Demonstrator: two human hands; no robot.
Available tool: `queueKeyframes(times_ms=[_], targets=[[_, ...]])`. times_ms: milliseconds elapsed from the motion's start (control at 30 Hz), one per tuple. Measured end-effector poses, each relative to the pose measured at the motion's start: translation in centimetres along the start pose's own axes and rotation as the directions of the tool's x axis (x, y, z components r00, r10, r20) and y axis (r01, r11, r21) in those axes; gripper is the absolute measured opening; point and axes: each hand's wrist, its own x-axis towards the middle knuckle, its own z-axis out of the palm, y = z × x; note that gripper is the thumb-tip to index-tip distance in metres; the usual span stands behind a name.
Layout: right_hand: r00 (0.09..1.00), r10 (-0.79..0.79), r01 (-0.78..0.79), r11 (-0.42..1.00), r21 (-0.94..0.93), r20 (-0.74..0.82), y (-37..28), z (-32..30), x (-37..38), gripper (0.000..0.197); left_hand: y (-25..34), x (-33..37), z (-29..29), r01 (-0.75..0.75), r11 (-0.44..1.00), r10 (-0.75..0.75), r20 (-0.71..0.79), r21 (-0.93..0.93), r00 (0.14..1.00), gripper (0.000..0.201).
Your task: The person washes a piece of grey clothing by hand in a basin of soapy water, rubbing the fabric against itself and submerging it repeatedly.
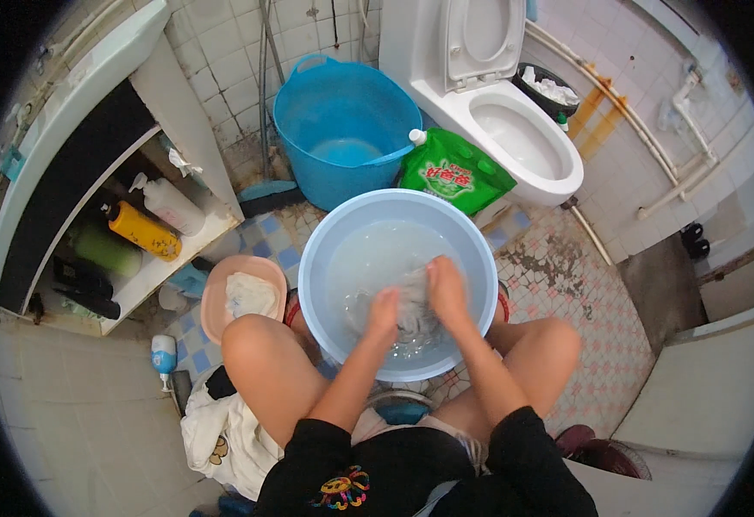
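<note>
A light blue basin [316, 258] of cloudy water stands between my knees. Both my hands are in it, at the water's surface. A pale grey wet cloth [416, 314] lies bunched in the water between them, blurred by motion and ripples. My right hand [446, 289] is closed, its curled fingers gripping the cloth's right side. On the left side, my left hand [384, 314] is also closed on the cloth, though slightly smeared. What kind of cloth it is I cannot make out.
Behind the basin stand a green detergent pouch [459, 172], a large blue tub [347, 112] and a toilet [523, 142]. At left are a small pink basin [213, 297] with white cloth, a pump bottle [163, 355], white clothes [230, 435] and a shelf cabinet [148, 284] holding bottles.
</note>
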Motion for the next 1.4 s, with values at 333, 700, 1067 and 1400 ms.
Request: queueKeyframes(times_ms=[333,700,1067,1400], targets=[[0.998,-0.009,0.011,0.999,0.037,-0.065,0.6,-0.4,0.1,0.018,0.5,-0.7,1.2,0.12,0.991,-0.127,-0.133,-0.061,0.983,0.025],[0.989,0.145,-0.145,0.989,0.039,-0.006,0.0,-0.3,-0.4,0.022,1.1,-1.0,0.9,0.156,0.97,-0.19,-0.179,-0.188,0.965,0.021],[0.999,-0.034,0.034,0.999,-0.004,0.036,0.3,1.0,-0.1,0.021,-1.3,1.7,-4.8,0.117,0.991,-0.125,-0.148,-0.061,0.981,0.023],[0.949,0.302,-0.306,0.951,0.032,0.091,5.7,0.1,0.5,0.032,1.3,1.1,-0.7,-0.168,0.601,0.312,-0.036,0.781,0.95,0.025]])
